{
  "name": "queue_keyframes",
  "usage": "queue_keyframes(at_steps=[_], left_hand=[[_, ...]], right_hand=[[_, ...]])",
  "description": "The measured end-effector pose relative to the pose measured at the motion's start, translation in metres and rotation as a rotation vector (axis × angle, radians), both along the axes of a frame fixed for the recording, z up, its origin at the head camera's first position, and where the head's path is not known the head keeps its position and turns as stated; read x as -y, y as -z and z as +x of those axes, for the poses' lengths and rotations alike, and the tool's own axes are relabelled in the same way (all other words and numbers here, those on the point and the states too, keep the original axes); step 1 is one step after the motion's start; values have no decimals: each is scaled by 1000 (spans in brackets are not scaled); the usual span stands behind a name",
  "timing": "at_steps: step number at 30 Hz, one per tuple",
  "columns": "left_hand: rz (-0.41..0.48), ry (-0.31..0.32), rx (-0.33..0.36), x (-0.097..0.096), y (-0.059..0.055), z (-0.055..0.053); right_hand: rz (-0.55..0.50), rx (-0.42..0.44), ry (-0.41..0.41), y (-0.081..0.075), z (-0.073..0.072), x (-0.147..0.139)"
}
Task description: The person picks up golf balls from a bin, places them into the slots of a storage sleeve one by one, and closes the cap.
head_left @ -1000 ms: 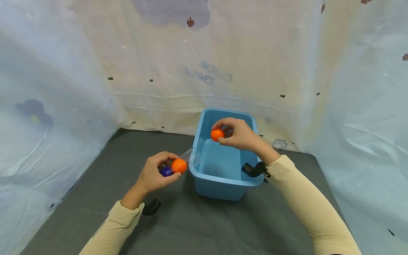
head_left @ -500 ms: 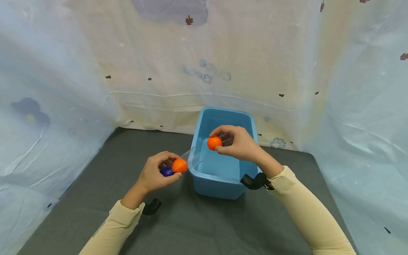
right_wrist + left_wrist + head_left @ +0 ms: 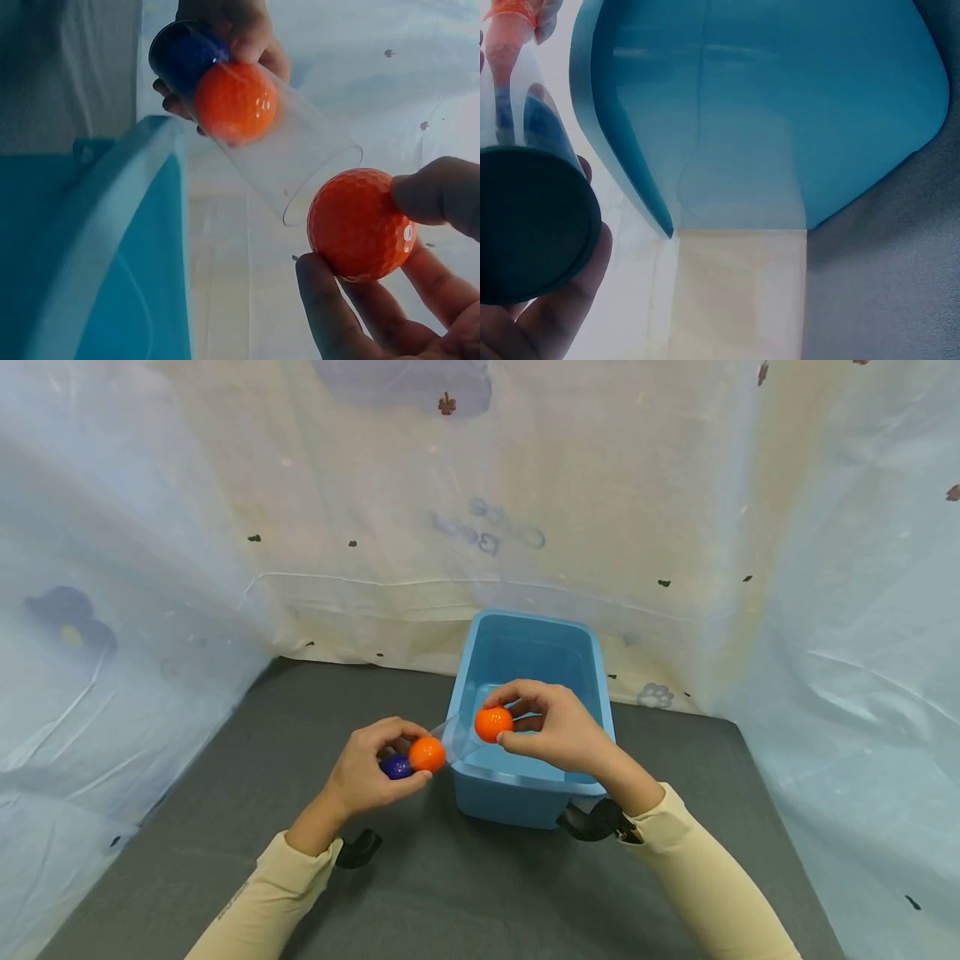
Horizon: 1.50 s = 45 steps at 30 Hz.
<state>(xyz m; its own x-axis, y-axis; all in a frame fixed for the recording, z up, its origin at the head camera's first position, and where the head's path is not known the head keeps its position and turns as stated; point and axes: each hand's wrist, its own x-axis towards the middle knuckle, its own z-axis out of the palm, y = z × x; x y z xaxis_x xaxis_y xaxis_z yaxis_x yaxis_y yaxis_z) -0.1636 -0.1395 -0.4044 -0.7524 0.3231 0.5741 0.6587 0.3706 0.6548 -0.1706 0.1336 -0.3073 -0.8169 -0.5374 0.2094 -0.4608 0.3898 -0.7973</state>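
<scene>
My left hand grips a clear plastic tube, tilted, its open end towards the blue bin's near left rim. Inside the tube sit an orange golf ball and, deeper, a dark blue ball. The tube's dark round end faces the left wrist camera. Above the bin my right hand pinches another orange golf ball between thumb and fingers. In the right wrist view that ball appears right at the tube's open mouth; whether it touches the rim I cannot tell.
A light blue plastic bin stands on the dark grey cloth-covered table, below my right hand. Pale patterned sheeting hangs behind and on both sides. Black camera mounts sit at both wrists.
My right hand has moved down and slightly left with its orange golf ball, from over the bin's middle to the tube's open end. The left hand and tube have barely moved.
</scene>
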Motion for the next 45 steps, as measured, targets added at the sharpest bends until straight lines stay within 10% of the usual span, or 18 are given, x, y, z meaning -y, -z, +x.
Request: queue_keyframes(at_steps=[12,45], left_hand=[[-17,72,-56,-7,-4,6],[-53,23,-49,-24,-7,15]], right_hand=[[-94,15,-46,13,13,1],[-87,-85,-17,19,21,-23]])
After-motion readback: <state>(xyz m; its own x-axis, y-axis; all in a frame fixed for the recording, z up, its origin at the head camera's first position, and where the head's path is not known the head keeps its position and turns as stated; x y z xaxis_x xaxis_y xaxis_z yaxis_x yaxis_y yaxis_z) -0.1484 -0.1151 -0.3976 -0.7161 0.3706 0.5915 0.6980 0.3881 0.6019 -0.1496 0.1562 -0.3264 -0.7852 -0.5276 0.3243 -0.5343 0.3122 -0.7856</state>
